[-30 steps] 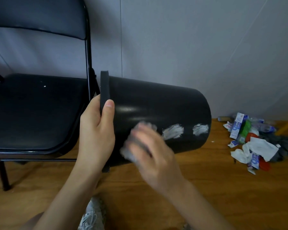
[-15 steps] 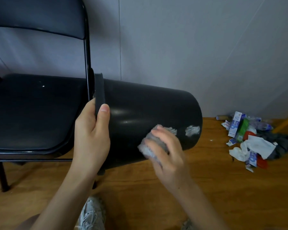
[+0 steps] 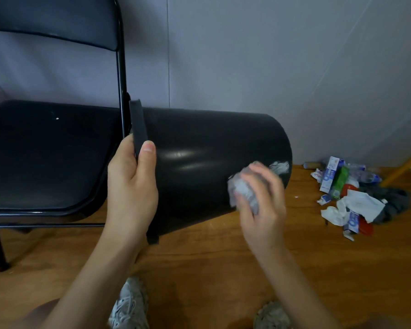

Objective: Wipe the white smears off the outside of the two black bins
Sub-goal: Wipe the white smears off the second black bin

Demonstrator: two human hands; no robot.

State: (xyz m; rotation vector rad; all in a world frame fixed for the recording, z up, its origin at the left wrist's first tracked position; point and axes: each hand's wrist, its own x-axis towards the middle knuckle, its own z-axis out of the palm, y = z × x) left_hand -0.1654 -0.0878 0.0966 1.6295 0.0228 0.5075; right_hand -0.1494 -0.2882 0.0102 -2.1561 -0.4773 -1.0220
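A black bin (image 3: 207,148) is held on its side above the floor, its rim to the left and its base to the right. My left hand (image 3: 131,186) grips the rim, thumb on the outside. My right hand (image 3: 261,200) holds a crumpled grey-white wipe (image 3: 241,188) against the bin's side near the base. One white smear (image 3: 279,166) shows on the bin just right of the wipe. Only one bin is in view.
A black folding chair (image 3: 45,150) stands at the left, close behind the bin's rim. A pile of rubbish (image 3: 349,195), cartons, tissues and a dark cloth, lies on the wooden floor (image 3: 211,269) at the right by the wall. My shoes (image 3: 128,305) are at the bottom.
My right hand has moved the wipe rightward along the bin's side towards the base. The smears it passed over no longer show; one stays visible. The left hand keeps its grip on the rim.
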